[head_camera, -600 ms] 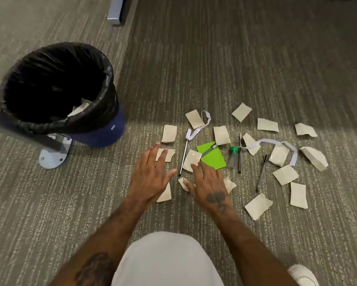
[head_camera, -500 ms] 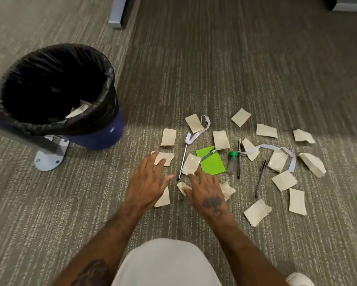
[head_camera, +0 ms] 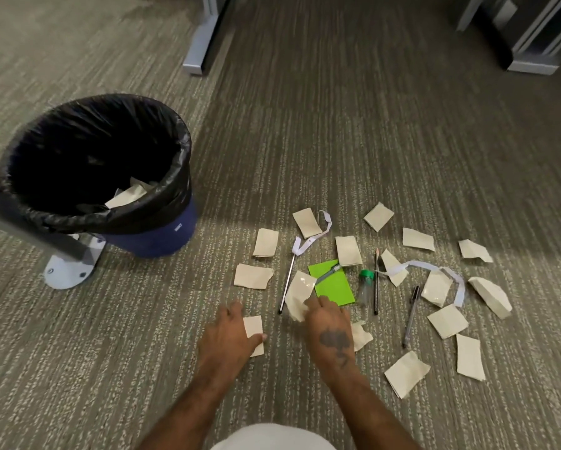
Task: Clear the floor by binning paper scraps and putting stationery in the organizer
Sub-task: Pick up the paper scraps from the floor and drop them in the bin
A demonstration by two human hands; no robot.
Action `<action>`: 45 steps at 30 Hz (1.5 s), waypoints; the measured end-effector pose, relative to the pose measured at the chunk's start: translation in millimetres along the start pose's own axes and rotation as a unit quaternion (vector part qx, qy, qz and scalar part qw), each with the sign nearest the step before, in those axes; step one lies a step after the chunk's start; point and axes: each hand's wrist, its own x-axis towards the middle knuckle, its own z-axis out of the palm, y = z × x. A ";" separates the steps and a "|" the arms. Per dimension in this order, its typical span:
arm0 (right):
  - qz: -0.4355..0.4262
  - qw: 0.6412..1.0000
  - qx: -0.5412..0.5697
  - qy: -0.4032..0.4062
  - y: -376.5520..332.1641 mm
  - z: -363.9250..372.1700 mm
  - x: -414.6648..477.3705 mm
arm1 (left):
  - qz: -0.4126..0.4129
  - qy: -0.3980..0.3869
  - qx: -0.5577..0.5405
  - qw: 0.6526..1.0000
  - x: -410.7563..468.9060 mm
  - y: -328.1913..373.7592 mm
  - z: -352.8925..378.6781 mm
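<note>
Several cream paper scraps lie scattered on the carpet. My left hand (head_camera: 227, 336) curls over a small scrap (head_camera: 255, 328), its thumb lying across it. My right hand (head_camera: 329, 329) pinches a larger scrap (head_camera: 300, 292) by its near edge, and that scrap tilts up off the floor. Among the scraps lie a silver pen (head_camera: 287, 284), a pencil (head_camera: 376, 280), a dark pen (head_camera: 411, 316), a green-capped tube (head_camera: 365, 287) and a green note (head_camera: 336, 289) with a small pen (head_camera: 329, 275) on it. The bin (head_camera: 183, 151), lined with a black bag, stands to the left. No organizer is in view.
White paper strips (head_camera: 311, 241) (head_camera: 413, 265) curl among the scraps. A grey desk foot (head_camera: 68, 271) sits beside the bin, another leg (head_camera: 204, 43) stands further back, and dark furniture (head_camera: 532, 34) fills the far right corner. My white-clad knee (head_camera: 272, 441) is at the bottom edge.
Both hands drew back toward me. The left went from flat fingers to curling over the small scrap. The right took hold of the larger scrap and tipped it up.
</note>
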 end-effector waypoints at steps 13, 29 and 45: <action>-0.057 0.996 -0.001 -0.065 16.7 -18.6 67.0 | -0.014 0.036 -0.236 0.971 15.4 7.9 -25.2; -0.087 0.996 -0.026 -0.023 13.9 -17.7 60.4 | 0.088 0.000 -0.052 0.995 88.1 18.8 -30.8; -0.090 0.953 0.240 0.159 -35.2 -146.6 54.4 | 0.124 0.125 -0.125 0.976 40.6 17.4 -120.0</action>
